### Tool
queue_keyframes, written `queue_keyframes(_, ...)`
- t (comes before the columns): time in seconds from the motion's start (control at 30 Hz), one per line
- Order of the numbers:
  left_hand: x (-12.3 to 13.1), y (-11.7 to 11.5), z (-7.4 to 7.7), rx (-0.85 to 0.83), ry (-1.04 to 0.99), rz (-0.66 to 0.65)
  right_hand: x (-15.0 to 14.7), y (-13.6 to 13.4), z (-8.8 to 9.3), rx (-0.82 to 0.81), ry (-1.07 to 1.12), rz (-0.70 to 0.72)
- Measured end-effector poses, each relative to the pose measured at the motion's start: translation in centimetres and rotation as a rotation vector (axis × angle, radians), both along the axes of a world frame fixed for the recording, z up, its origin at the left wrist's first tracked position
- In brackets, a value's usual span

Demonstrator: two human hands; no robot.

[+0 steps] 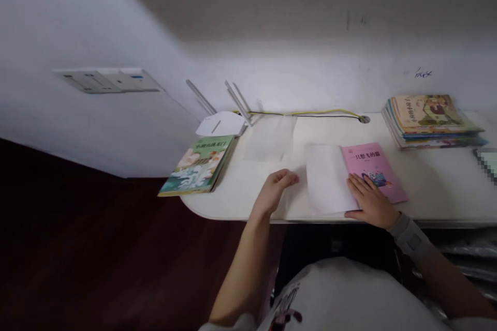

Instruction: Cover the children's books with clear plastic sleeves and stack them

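A pink book (373,165) with a picture on its cover lies on the white desk. My right hand (370,200) rests flat over its lower left part, fingers stretched out. To the left of the cover and joining its edge spreads a pale, whitish sheet (329,180); whether it is a page or a wrapper I cannot tell. My left hand (276,186) is just left of that sheet, its fingers curled together in a pinch. What they hold, if anything, is too faint to make out. Behind it lies a thin translucent sheet (268,139).
Green picture books (198,165) lie at the desk's left end, beside a white router (221,124) with raised antennas. A stack of books (430,119) stands at the right. A yellow cable (326,111) runs along the wall. The desk's front edge (233,219) is close to me.
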State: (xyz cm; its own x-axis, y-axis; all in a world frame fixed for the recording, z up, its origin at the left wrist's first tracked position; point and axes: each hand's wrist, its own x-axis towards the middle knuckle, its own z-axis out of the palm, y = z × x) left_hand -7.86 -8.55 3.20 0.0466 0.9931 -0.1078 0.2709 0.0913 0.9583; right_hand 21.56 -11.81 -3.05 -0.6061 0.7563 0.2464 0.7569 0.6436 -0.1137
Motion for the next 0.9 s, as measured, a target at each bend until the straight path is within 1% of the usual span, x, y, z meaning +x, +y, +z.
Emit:
queue_keyframes(0.07, 0.4, -1.3, 1.8, 0.043, -0.273, -0.068, 0.5, 0.2, 0.5, -0.030, 0.054, 0.091)
queue_keyframes(0.13, 1.1, -2.5, 3.4, 0.114, -0.402, -0.150, 0.9, 0.2, 0.9, -0.087, 0.141, 0.183)
queue_keyframes(0.2, 2.3, -3.3, 4.5, 0.213, -0.390, -0.238, 1.2, -0.1, 1.2, -0.167, 0.266, 0.212)
queue_keyframes(0.27, 3.7, -3.3, 4.6, 0.356, -0.230, -0.328, 1.5, -0.4, 1.1, -0.258, 0.418, 0.132)
queue_keyframes(0.3, 4.5, -3.0, 4.3, 0.444, -0.107, -0.352, 1.6, -0.5, 0.9, -0.309, 0.496, 0.063)
queue_keyframes(0.33, 5.2, -2.6, 3.8, 0.535, 0.038, -0.350, 1.8, -0.5, 0.7, -0.358, 0.571, -0.012)
queue_keyframes(0.37, 5.9, -2.1, 3.1, 0.617, 0.200, -0.317, 1.9, -0.5, 0.5, -0.402, 0.644, -0.081)
queue_keyframes(0.4, 6.5, -1.4, 2.3, 0.676, 0.369, -0.257, 1.9, -0.5, 0.3, -0.442, 0.711, -0.135)
queue_keyframes(0.43, 6.9, -0.7, 1.4, 0.704, 0.534, -0.182, 1.9, -0.4, 0.1, -0.475, 0.771, -0.175)
queue_keyframes(0.47, 7.2, -0.1, 0.5, 0.696, 0.687, -0.116, 1.9, -0.3, -0.1, -0.489, 0.821, -0.214)
queue_keyframes(0.53, 7.4, 1.2, -1.3, 0.605, 0.910, -0.034, 1.8, 0.1, -0.3, -0.465, 0.878, -0.295)
queue_keyframes(0.57, 7.4, 1.8, -2.1, 0.545, 0.971, -0.023, 1.7, 0.2, -0.5, -0.436, 0.888, -0.343)
queue_keyframes(0.63, 7.2, 2.7, -3.4, 0.456, 1.021, -0.056, 1.4, 0.5, -0.7, -0.376, 0.905, -0.434)
queue_keyframes(0.73, 6.9, 3.4, -4.6, 0.421, 1.028, -0.138, 1.2, 0.9, -1.3, -0.338, 0.912, -0.500)
queue_keyframes(0.8, 7.0, 3.3, -5.0, 0.422, 1.034, -0.152, 1.2, 1.2, -1.6, -0.280, 0.861, -0.507)
queue_keyframes(0.9, 7.3, 2.3, -4.7, 0.390, 1.082, -0.153, 2.1, 2.1, -1.8, -0.108, 0.646, -0.492)
